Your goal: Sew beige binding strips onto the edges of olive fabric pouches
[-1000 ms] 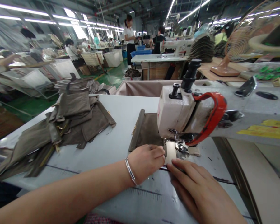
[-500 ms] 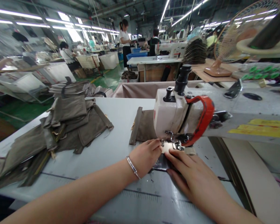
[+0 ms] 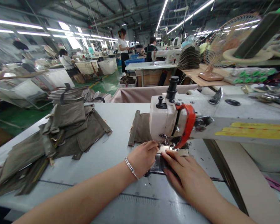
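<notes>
My left hand [image 3: 142, 157], with a silver bracelet at the wrist, has its fingers pinched together at the left edge of a small pale piece [image 3: 163, 149], just in front of the sewing machine's [image 3: 163, 119] needle area. Stretched out flat, the fingers of my right hand [image 3: 183, 169] press on that piece from the right, the thumb lying lower on the metal plate [image 3: 158, 165]. Beyond my left fingers, a grey-brown fabric panel [image 3: 143, 127] with a bound edge lies partly behind the machine head. The needle itself is hidden.
A heap of grey-brown fabric pieces [image 3: 70, 124] covers the table's left side. A red guard [image 3: 188, 124] curves beside the machine head. Behind the table hangs a pink cloth bin [image 3: 140, 94]. A fan [image 3: 211, 73] stands at back right. Several people work farther off.
The view has shifted slightly, so the machine and both hands appear a little further left and the machine lower. The hands keep nearly the same hold at the pale piece.
</notes>
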Demonstrator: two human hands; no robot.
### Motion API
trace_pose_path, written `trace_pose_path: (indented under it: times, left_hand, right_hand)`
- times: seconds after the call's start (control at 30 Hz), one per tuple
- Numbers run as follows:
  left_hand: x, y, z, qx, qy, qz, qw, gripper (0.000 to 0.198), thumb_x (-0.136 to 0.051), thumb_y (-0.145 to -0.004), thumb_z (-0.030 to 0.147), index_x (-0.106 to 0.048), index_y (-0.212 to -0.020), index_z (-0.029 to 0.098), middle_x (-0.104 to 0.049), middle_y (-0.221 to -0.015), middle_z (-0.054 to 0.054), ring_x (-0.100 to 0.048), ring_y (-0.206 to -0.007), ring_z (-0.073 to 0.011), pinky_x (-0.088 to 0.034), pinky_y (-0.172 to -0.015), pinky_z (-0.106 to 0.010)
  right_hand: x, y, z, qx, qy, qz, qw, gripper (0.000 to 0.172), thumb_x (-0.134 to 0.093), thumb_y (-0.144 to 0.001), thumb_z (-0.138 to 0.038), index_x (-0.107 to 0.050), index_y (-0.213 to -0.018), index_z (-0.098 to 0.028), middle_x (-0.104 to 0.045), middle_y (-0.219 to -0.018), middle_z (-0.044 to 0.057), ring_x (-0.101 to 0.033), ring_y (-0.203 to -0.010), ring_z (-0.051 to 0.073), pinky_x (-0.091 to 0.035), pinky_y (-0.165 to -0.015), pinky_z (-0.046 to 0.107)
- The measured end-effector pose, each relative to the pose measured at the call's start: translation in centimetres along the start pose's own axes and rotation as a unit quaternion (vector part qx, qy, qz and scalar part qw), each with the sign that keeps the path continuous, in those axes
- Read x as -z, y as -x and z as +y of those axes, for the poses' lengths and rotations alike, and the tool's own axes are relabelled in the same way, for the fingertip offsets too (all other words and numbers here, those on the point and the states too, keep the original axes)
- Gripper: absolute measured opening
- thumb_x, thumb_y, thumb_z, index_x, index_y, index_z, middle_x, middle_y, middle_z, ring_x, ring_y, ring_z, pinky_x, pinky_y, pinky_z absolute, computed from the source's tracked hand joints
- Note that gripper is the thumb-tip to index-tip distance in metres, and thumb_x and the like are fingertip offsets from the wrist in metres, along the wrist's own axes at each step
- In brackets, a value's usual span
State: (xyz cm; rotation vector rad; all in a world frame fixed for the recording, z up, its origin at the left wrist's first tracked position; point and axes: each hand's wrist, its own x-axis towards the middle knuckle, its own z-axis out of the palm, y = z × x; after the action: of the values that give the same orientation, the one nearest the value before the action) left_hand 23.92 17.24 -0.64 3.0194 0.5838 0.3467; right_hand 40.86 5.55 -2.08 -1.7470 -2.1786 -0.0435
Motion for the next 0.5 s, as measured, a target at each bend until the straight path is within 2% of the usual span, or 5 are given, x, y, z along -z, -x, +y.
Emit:
trace_pose_path:
  times: [0.17,0.3,0.43,0.5]
  left_hand:
    - [-0.2,0.3,0.0,0.004,-0.017,0.036,0.999,0.021,-0.052,-0.087,0.006,-0.062,-0.104,0.012,-0.065,-0.107,-0.008,-0.057,-0.11,-0.0192,-0.046,-0.1,-0.031]
    - [-0.2,0.5,-0.1,-0.011,-0.026,0.053,0.998,0.026,-0.052,-0.084,0.001,-0.063,-0.105,0.011,-0.067,-0.106,-0.007,-0.059,-0.108,-0.0185,-0.047,-0.1,-0.03]
    - [-0.2,0.8,0.1,-0.014,-0.029,0.048,0.998,0.028,-0.05,-0.084,0.0,-0.063,-0.108,0.01,-0.066,-0.111,-0.009,-0.058,-0.112,-0.02,-0.046,-0.103,-0.031]
    - [-0.1,0.9,0.1,-0.001,-0.018,0.037,0.999,0.031,-0.05,-0.085,0.002,-0.061,-0.112,0.01,-0.064,-0.116,-0.009,-0.056,-0.114,-0.0203,-0.045,-0.104,-0.032]
  right_hand:
    - [0.7,-0.1,-0.7,-0.033,-0.05,-0.015,0.998,0.046,-0.047,-0.091,-0.03,-0.043,-0.136,-0.023,-0.052,-0.129,0.006,-0.044,-0.116,0.026,-0.04,-0.099,0.048]
    - [1.1,-0.2,-1.3,-0.046,-0.031,-0.006,0.998,0.04,-0.049,-0.089,-0.03,-0.049,-0.129,-0.027,-0.057,-0.121,0.003,-0.047,-0.112,0.023,-0.042,-0.097,0.043]
    - [1.5,-0.3,-2.0,-0.043,-0.023,0.005,0.999,0.039,-0.051,-0.088,-0.027,-0.051,-0.126,-0.027,-0.059,-0.119,0.002,-0.051,-0.109,0.022,-0.043,-0.096,0.041]
    - [2.4,0.2,-1.9,-0.032,-0.024,0.004,0.999,0.035,-0.053,-0.087,-0.026,-0.055,-0.121,-0.029,-0.06,-0.118,0.0,-0.053,-0.106,0.02,-0.045,-0.094,0.039]
